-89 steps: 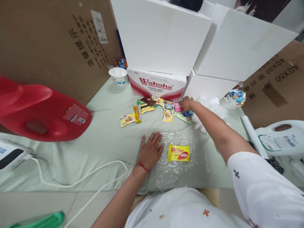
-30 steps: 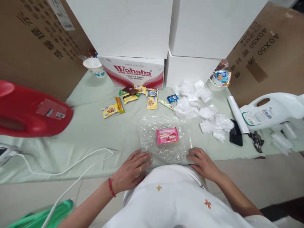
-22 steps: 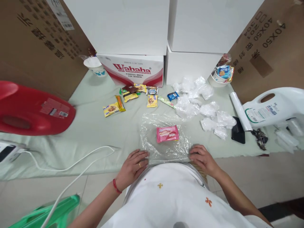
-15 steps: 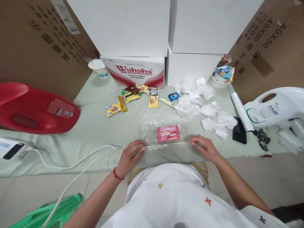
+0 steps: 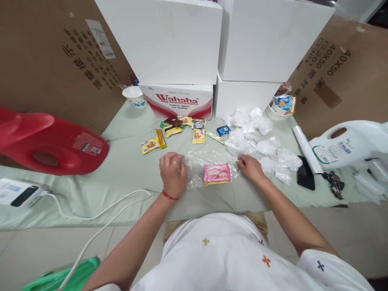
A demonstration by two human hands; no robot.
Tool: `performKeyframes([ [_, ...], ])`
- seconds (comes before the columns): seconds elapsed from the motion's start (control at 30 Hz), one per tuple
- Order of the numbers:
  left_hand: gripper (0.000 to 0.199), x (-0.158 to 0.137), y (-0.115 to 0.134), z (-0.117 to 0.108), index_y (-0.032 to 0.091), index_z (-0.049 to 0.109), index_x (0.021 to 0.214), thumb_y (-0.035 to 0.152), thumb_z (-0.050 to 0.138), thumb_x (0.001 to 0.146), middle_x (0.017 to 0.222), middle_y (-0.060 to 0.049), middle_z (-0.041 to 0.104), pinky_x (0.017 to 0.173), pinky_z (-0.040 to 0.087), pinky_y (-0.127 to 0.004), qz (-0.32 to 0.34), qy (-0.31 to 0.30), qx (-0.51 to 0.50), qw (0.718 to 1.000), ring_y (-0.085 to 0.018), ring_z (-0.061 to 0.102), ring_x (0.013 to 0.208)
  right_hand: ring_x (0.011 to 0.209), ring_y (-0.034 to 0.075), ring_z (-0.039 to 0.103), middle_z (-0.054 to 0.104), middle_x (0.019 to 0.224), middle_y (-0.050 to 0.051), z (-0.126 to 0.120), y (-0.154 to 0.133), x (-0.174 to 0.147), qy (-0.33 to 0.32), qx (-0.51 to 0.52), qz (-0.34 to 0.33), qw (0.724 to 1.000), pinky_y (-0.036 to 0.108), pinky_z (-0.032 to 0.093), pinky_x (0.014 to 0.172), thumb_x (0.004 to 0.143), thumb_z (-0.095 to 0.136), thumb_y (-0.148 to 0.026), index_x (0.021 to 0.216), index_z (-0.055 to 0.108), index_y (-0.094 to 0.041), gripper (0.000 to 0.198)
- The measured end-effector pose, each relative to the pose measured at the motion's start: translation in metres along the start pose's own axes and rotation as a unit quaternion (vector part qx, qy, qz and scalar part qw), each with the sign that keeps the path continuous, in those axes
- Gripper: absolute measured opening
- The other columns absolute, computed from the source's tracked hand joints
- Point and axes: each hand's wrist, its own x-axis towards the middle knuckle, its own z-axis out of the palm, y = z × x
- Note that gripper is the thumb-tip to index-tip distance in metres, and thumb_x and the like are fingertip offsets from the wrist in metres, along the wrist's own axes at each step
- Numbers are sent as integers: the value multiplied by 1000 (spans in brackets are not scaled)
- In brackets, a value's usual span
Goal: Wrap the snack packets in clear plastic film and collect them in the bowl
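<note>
**A pink pack (image 5: 217, 172) under clear film (image 5: 195, 174), between left hand (image 5: 173, 171) and right hand (image 5: 251, 166)**

The pink pack lies on top of a yellow pack (image 5: 217, 184), which shows along the side facing the front edge of the cloth-covered worktop (image 5: 125, 165). Both are near the middle of that edge, set back from it. The film passes over the pink pack and glints across its print. The left fingers, curled around the film's left edge, are apart from the pack's left end. The right fingers pinch the film's right edge, just beside the pack's other end and closer to it.

Toward the back edge lie small snack packets (image 5: 198, 136), with a green wrapped stick (image 5: 216, 137) and a blue packet (image 5: 223, 130) to their right. Crumpled clear plastic (image 5: 241, 142) spreads from there toward the right. A Wahaha carton (image 5: 182, 106) stands at the back.

Near the left edge are a red jug (image 5: 68, 155) and, closer to the front, a white device (image 5: 18, 193) with a white cable (image 5: 96, 213). A white roll (image 5: 307, 150) and a white jug (image 5: 341, 146) are near the right edge.
</note>
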Motion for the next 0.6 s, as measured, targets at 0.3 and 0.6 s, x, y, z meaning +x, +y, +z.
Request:
performKeyframes([
  [0.3,43,-43,51,42,25,68,130,9,50,95,137,-6,70,110,38,-46,195,-293,-9,936,-24,59,132,114,28,54,68,118,14,-10,-84,43,-8,-67,-223,973,34,41,94,100,50,-20,127,66,-16,32],
  [0.6,43,-50,41,46,32,63,138,16,47,102,143,-2,67,112,36,-47,175,-305,-15,936,-21,57,135,83,18,65,76,92,5,-9,-103,103,-212,-43,-218,952,24,42,75,90,68,-19,106,76,-15,18],
])
